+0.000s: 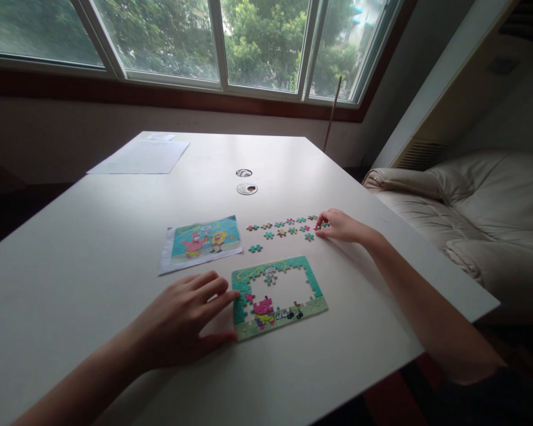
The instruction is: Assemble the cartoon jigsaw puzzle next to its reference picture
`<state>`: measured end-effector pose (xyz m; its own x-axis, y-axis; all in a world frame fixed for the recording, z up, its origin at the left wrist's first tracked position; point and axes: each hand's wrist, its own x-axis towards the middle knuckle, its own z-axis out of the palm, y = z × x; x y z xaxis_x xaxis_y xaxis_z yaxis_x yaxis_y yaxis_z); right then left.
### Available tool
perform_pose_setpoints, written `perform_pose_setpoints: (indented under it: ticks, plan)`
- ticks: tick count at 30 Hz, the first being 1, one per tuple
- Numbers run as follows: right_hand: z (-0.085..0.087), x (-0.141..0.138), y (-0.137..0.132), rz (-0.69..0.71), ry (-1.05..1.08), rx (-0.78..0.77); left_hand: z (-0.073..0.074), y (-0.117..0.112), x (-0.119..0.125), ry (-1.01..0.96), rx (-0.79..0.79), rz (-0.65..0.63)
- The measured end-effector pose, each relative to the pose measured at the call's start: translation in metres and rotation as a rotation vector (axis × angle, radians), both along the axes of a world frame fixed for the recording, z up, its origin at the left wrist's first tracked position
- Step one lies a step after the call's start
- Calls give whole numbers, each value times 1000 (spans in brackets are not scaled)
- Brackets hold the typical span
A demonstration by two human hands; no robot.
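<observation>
Piece selection, seemingly: left hand (177,316) spread against the puzzle (266,309), right hand (343,226) pinched at loose pieces (292,231), grasp indiscernible; lifting calls for fingertip precision

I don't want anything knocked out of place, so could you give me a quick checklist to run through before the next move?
1. Left hand at the left edge of the partly assembled puzzle: ok.
2. Puzzle border joined along the top, right and bottom: ok.
3. Puzzle interior filled: not ok, a large gap remains.
4. Loose pieces lying apart from the puzzle: ok.
5. Picture sheet uncovered by either hand: ok.
6. Right hand, at the right end of the loose pieces, gripping one firmly: cannot tell.
</observation>
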<state>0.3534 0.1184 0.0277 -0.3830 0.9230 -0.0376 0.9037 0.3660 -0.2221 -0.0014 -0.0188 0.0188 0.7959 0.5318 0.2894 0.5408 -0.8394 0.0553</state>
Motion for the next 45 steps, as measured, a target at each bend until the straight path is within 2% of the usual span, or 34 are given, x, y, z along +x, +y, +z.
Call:
perform_pose_setpoints:
  ticks: [4,7,11,16,20,23,28,39,42,45]
  plan:
    - [2,-5,-9,8,99,14,-2,2,0,-51,-15,25]
    - [7,-15,-22,32,267,-2,-3,3,3,-129,-44,57]
    - [13,-45,-45,122,555,-19,-3,0,14,-360,-206,98]
    - [11,-84,-75,220,858,-302,-1,-8,25,-510,-356,203]
    - [2,-100,-91,170,1066,-548,-3,-9,32,-549,-372,267]
    - [-3,-106,-98,125,1179,-658,-4,-8,35,-564,-379,296]
    - [-2,-112,-104,112,1226,-707,-5,-7,38,-613,-418,313]
    - [-4,-115,-107,111,1200,-652,-2,-7,42,-707,-564,375]
    - [-4,-114,-106,146,1124,-571,-1,-6,40,-746,-659,413]
    - [-2,-112,-105,189,1003,-410,-2,-6,38,-755,-744,436]
